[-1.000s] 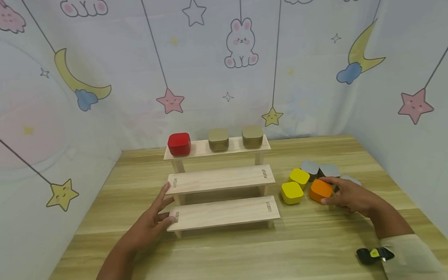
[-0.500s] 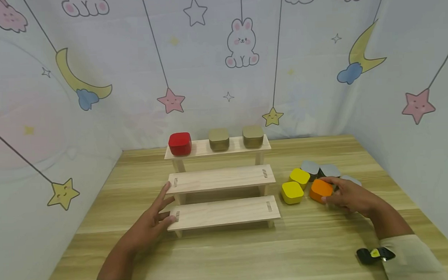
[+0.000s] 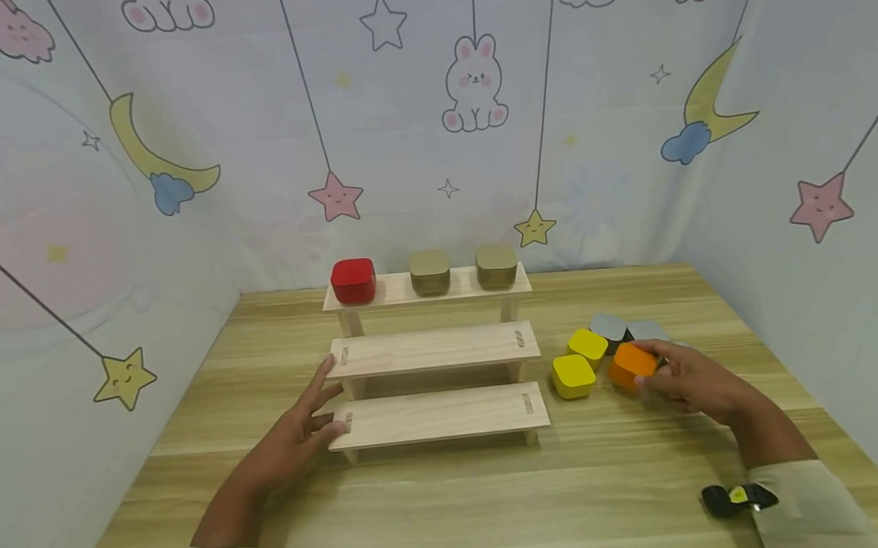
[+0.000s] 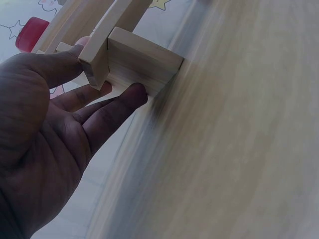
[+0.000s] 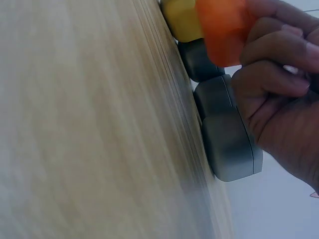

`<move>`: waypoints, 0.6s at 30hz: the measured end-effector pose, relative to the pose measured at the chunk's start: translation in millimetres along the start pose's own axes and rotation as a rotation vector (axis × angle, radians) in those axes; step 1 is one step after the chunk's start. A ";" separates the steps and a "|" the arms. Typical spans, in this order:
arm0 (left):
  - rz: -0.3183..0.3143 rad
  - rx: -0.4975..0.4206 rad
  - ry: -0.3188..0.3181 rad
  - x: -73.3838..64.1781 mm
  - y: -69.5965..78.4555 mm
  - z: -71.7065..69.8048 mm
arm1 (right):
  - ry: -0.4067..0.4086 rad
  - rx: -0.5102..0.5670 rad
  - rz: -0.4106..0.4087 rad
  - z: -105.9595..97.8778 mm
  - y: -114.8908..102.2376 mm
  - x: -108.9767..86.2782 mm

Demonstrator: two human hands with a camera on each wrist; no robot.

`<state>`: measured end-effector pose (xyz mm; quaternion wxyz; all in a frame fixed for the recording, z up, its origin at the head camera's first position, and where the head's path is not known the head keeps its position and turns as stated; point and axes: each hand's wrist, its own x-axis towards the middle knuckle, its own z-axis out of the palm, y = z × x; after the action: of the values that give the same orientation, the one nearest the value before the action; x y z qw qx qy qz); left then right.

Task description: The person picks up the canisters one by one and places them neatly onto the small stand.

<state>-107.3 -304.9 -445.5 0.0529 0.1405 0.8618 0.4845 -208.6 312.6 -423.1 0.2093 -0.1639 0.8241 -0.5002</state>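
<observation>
My right hand [image 3: 697, 380] pinches a small orange rounded-square box [image 3: 632, 365] between thumb and fingers. The box is tilted; in the right wrist view that orange box [image 5: 225, 32] overlaps a yellow box [image 5: 182, 20] and a grey box behind it. At the left end of a three-tier wooden stand [image 3: 437, 419], my left hand [image 3: 292, 440] rests with spread fingers. Its thumb is on the lowest step and a fingertip meets the edge of the middle one. Seen from the left wrist, fingertips [image 4: 134, 94] touch the wooden leg beneath the step.
The top step carries a red box [image 3: 354, 282] and two khaki boxes [image 3: 430, 273]. Right of the stand, two yellow boxes [image 3: 573, 377] sit close to several grey ones [image 3: 608, 327] on the wooden table [image 3: 447, 507]. Printed cloth [image 3: 420, 146] walls the back and sides.
The orange box has risen slightly and tilted as my right hand moved up and a little away from me. My left hand stays at the stand.
</observation>
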 end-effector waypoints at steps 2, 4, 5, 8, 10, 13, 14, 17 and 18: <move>-0.001 -0.002 -0.002 0.3 -0.6 0.2 | -0.009 0.031 -0.028 -0.5 0.6 -0.3; -0.001 0.001 0.000 0.3 -0.5 0.2 | -0.024 0.062 -0.064 -0.6 0.8 -0.5; -0.003 0.001 0.002 0.2 -0.3 0.1 | -0.030 0.073 -0.082 -0.5 0.6 -0.6; 0.009 0.010 0.002 -0.4 0.5 -0.5 | -0.040 0.097 -0.132 0.2 -0.6 -1.5; 0.021 0.012 0.003 -1.1 1.4 -1.0 | -0.030 0.105 -0.171 1.1 -2.4 -2.5; 0.039 0.013 -0.001 -1.6 2.2 -1.8 | -0.004 0.139 -0.239 3.2 -5.8 -3.8; 0.041 0.014 0.001 -1.6 2.4 -2.0 | 0.007 0.150 -0.262 4.0 -6.9 -4.1; 0.044 0.018 0.004 -1.7 2.7 -2.3 | 0.037 0.172 -0.310 6.4 -10.2 -3.5; 0.042 0.019 0.007 -1.8 2.8 -2.4 | 0.045 0.174 -0.318 7.2 -11.5 -3.0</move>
<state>-105.6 -306.0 -441.9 0.0385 0.1573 0.8634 0.4779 -201.7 303.5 -415.2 0.1224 -0.2620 0.7459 -0.6001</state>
